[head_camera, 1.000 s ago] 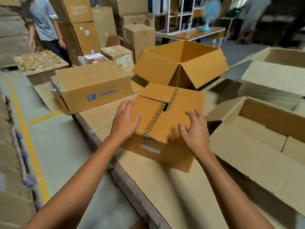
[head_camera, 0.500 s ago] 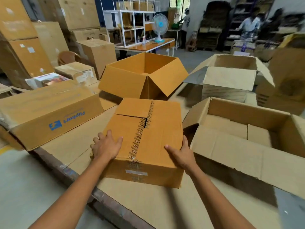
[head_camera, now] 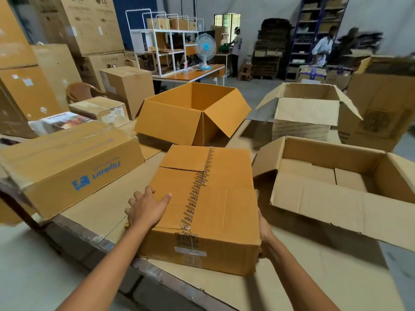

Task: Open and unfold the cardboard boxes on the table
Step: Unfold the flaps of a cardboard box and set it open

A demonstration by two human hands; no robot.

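Observation:
A closed orange-brown cardboard box (head_camera: 224,212), its top seam sealed with printed tape, lies on the cardboard-covered table (head_camera: 292,288) just in front of me. My left hand (head_camera: 146,207) grips its top left edge, thumb flat on the lid and fingers curled over the side. My right hand (head_camera: 264,232) is pressed against the box's right wall near the front corner, with its fingers hidden behind the box. An orange box (head_camera: 177,122) stands behind with its flaps open. A wide brown box (head_camera: 336,205) lies open to the right.
A closed Flipkart box (head_camera: 67,167) sits at the left, close to the table's near edge. Another open box (head_camera: 307,113) stands at the back right. Stacked cartons, a chair, a shelf table with a fan and two people fill the room beyond.
My left hand slid from the lid to the box's left edge and my right hand dropped down to its right wall. The box now sits squarer and closer to me.

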